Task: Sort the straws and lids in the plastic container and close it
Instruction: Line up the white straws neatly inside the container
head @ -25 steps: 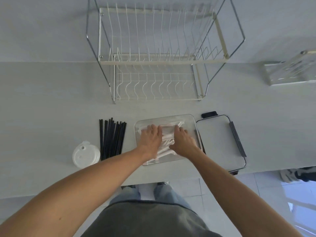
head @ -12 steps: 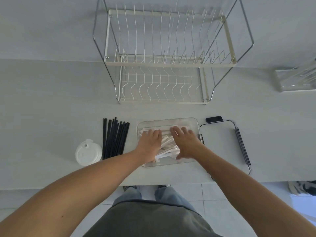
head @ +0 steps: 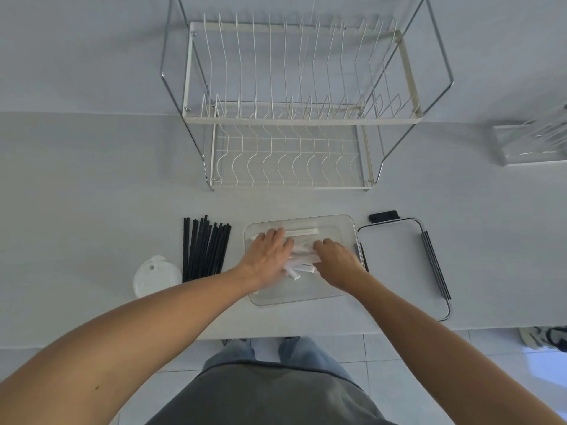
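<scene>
Both hands are reaching into the clear rectangular plastic container (head: pixel 306 297) sitting on the pale tabletop (head: pixel 92 194). The left hand (head: pixel 270 256) is lying flat, fingers spread, pressing on the white paper-wrapped straws (head: pixel 302 233) inside. The right hand (head: pixel 336 260) is curling loosely over the same bundle; whether it is gripping any I cannot tell. Left of the container are lying loose black straws (head: pixel 204 248) and a round white cup lid (head: pixel 156 276); the container's clear flat lid with black clips (head: pixel 405 265) is lying just right. A white wire dish rack (head: pixel 291 118) is standing farther back.
</scene>
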